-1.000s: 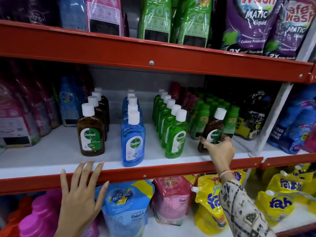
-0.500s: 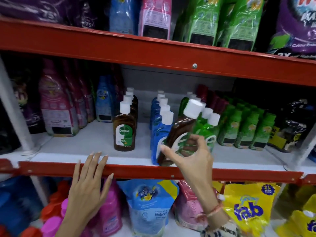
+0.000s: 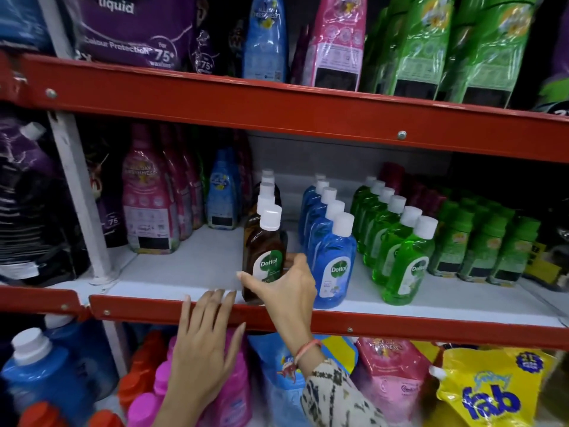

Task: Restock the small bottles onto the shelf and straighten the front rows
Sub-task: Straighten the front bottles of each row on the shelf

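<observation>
A brown Dettol bottle (image 3: pixel 264 255) with a white cap stands upright at the front of the brown row, on the white middle shelf (image 3: pixel 191 266). My right hand (image 3: pixel 284 289) is wrapped around its lower part. To its right run a row of blue Dettol bottles (image 3: pixel 334 263) and a row of green ones (image 3: pixel 403 266), all white-capped. My left hand (image 3: pixel 203 343) lies flat, fingers spread, with the fingertips on the shelf's red front rail (image 3: pixel 400 326), holding nothing.
Pink and blue softener pouches (image 3: pixel 147 208) stand at the shelf's left, small green bottles (image 3: pixel 480 248) at its right. A white upright post (image 3: pixel 80 192) bounds the left side. Pouches fill the top shelf; below are jugs, pouches and a yellow fab bag (image 3: pixel 492 392).
My right hand carried the brown bottle from the shelf's right side leftwards and stood it upright at the front of the brown row. The view shifted left. My left hand stayed on the rail.
</observation>
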`<state>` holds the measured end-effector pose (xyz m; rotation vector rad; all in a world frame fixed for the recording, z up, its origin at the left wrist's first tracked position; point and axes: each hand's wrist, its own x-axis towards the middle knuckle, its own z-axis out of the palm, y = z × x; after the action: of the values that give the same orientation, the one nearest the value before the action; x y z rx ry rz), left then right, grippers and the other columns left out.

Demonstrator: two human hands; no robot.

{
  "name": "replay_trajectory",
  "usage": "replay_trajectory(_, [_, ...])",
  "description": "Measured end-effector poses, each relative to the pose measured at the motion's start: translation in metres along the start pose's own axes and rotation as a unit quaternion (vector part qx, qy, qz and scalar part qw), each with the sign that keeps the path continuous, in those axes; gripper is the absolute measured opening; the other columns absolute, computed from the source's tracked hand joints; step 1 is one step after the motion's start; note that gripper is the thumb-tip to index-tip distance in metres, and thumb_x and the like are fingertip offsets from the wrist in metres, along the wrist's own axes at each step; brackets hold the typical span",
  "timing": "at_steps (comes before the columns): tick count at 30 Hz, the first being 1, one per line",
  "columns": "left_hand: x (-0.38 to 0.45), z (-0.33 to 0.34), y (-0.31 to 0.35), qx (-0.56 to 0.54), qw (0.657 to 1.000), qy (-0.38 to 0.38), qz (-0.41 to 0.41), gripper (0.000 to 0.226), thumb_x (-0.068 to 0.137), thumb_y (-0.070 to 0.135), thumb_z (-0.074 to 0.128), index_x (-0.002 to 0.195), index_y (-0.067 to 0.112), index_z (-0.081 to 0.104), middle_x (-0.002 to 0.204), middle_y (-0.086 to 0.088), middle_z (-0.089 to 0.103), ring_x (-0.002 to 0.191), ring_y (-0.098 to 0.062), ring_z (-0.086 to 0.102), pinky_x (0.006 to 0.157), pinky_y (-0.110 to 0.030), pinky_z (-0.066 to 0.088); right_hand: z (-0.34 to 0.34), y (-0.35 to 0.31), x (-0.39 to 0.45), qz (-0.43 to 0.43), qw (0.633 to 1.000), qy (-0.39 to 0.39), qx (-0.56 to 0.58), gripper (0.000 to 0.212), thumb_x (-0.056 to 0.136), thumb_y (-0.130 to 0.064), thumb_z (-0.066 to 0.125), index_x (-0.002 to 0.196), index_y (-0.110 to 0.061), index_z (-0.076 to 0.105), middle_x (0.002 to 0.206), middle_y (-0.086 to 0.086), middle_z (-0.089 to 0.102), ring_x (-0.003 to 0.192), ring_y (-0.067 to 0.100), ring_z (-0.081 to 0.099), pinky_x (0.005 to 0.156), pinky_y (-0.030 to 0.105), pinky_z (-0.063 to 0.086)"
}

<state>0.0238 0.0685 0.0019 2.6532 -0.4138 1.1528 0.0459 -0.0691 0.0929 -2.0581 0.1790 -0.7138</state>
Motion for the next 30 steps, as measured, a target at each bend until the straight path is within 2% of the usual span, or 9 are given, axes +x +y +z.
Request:
replay_trajectory(8, [-0.001, -0.001, -0.002, -0.018, 1.000, -0.015, 0.000, 0.057, 0.094, 0.043, 0.041, 0.136, 0.007, 0.055, 0.131, -0.013, 0.062, 0.129, -0.026, 0.046, 0.121, -0.048, 0.015, 0.009, 0.000, 0.000, -0.005, 0.998, 0.005, -0.055, 0.087, 0.049, -0.078, 0.073, 0.105, -0.015, 0.050, 0.101, 0.004, 0.065, 0.098, 0.026, 0.064, 0.078, 0.036, 0.050])
replay_trajectory(13, [0.003, -0.017, 0.009, -0.086, 0.993, -0.057, -0.049, 0.062, 0.097, 0.048, 0.032, 0.143, 0.010, 0.049, 0.138, -0.009, 0.059, 0.133, -0.024, 0.047, 0.122, -0.045, 0.011, -0.005, 0.005, 0.001, -0.023, 0.997, -0.063, -0.034, 0.082, 0.059, -0.078, 0.068, 0.113, -0.019, 0.048, 0.107, 0.002, 0.065, 0.102, 0.021, 0.063, 0.086, 0.039, 0.052])
replay_trajectory(15, [0.008, -0.024, 0.015, -0.138, 0.984, -0.077, -0.086, 0.068, 0.097, 0.055, 0.024, 0.151, 0.016, 0.037, 0.149, -0.001, 0.049, 0.142, -0.016, 0.037, 0.124, -0.041, 0.000, -0.014, 0.011, 0.002, -0.024, 0.994, -0.107, -0.004, 0.066, 0.077, -0.066, 0.063, 0.123, -0.023, 0.044, 0.111, 0.002, 0.068, 0.106, 0.021, 0.064, 0.090, 0.039, 0.051])
replay_trajectory(17, [0.016, -0.030, 0.022, -0.188, 0.970, -0.101, -0.113, 0.072, 0.093, 0.065, 0.012, 0.155, 0.028, 0.018, 0.155, 0.014, 0.031, 0.144, 0.002, 0.019, 0.122, -0.036, -0.019, -0.022, 0.016, 0.003, -0.026, 0.988, -0.150, -0.015, 0.055, 0.089, -0.050, 0.054, 0.135, -0.022, 0.040, 0.113, 0.006, 0.071, 0.109, 0.025, 0.064, 0.093, 0.041, 0.050])
replay_trajectory(19, [0.025, -0.032, 0.028, -0.228, 0.956, -0.129, -0.130, 0.072, 0.087, 0.071, 0.003, 0.151, 0.038, 0.001, 0.151, 0.024, 0.019, 0.139, 0.013, 0.009, 0.112, -0.032, -0.033, -0.025, 0.018, 0.001, -0.033, 0.983, -0.177, -0.039, 0.047, 0.093, -0.037, 0.048, 0.137, -0.022, 0.043, 0.114, 0.010, 0.071, 0.111, 0.029, 0.063, 0.095, 0.044, 0.049])
replay_trajectory(20, [0.030, -0.032, 0.030, -0.246, 0.949, -0.142, -0.137, 0.072, 0.086, 0.073, 0.002, 0.150, 0.040, -0.001, 0.150, 0.025, 0.019, 0.137, 0.015, 0.009, 0.109, -0.032, -0.037, -0.027, 0.018, -0.001, -0.036, 0.982, -0.183, -0.039, 0.044, 0.093, -0.032, 0.047, 0.136, -0.023, 0.045, 0.114, 0.011, 0.071, 0.111, 0.031, 0.063, 0.096, 0.045, 0.049])
replay_trajectory(24, [0.044, -0.032, 0.029, -0.286, 0.927, -0.190, -0.150, 0.081, 0.090, 0.072, 0.001, 0.158, 0.028, 0.001, 0.158, 0.014, 0.029, 0.137, 0.013, 0.012, 0.114, -0.039, -0.031, -0.032, 0.017, -0.010, -0.043, 0.984, -0.174, -0.016, 0.040, 0.092, -0.025, 0.050, 0.132, -0.023, 0.051, 0.115, 0.008, 0.072, 0.115, 0.029, 0.061, 0.098, 0.047, 0.049])
replay_trajectory(27, [0.055, -0.036, 0.023, -0.301, 0.912, -0.223, -0.167, 0.089, 0.083, 0.071, 0.002, 0.158, 0.024, 0.003, 0.161, 0.007, 0.031, 0.146, 0.002, 0.016, 0.121, -0.045, -0.022, -0.034, 0.018, -0.014, -0.051, 0.986, -0.161, 0.000, 0.042, 0.089, -0.019, 0.053, 0.132, -0.019, 0.052, 0.119, 0.001, 0.071, 0.116, 0.022, 0.062, 0.099, 0.044, 0.050])
replay_trajectory(30, [0.061, -0.038, 0.022, -0.304, 0.906, -0.233, -0.178, 0.089, 0.082, 0.071, 0.002, 0.158, 0.024, 0.003, 0.161, 0.005, 0.031, 0.149, -0.004, 0.019, 0.122, -0.045, -0.017, -0.035, 0.019, -0.016, -0.055, 0.986, -0.158, 0.005, 0.046, 0.088, -0.018, 0.055, 0.134, -0.015, 0.052, 0.122, 0.002, 0.070, 0.118, 0.019, 0.062, 0.100, 0.041, 0.050])
